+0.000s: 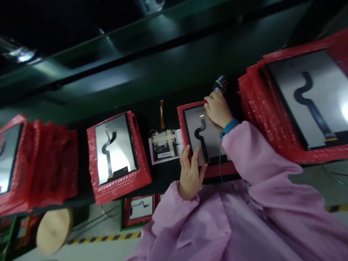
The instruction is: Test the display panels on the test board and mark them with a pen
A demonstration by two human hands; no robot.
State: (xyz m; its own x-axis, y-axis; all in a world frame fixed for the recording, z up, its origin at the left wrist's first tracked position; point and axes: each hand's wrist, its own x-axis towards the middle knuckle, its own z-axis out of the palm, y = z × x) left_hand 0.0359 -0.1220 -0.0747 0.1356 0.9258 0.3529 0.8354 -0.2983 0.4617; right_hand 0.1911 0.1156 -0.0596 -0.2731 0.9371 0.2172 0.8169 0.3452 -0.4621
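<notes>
A display panel (194, 121) with a curved black flex cable (200, 135) lies on red bubble wrap (181, 119) on the dark bench. My left hand (190, 174) rests with spread fingers on the panel's near edge and grips nothing. At the panel's far corner, my right hand (217, 108) is closed around a small silvery tool (220, 84). A blue wrist strap (230, 127) with a thin cord sits on my right wrist. Both arms are in pink sleeves.
A small taped module on white paper (164, 145) lies left of the panel, then another wrapped panel (115, 152). Stacks of red-wrapped panels stand at right (307, 98) and far left (40, 163). Below the bench are one more panel (140, 208), a round wooden disc (54, 230) and striped floor tape (106, 238).
</notes>
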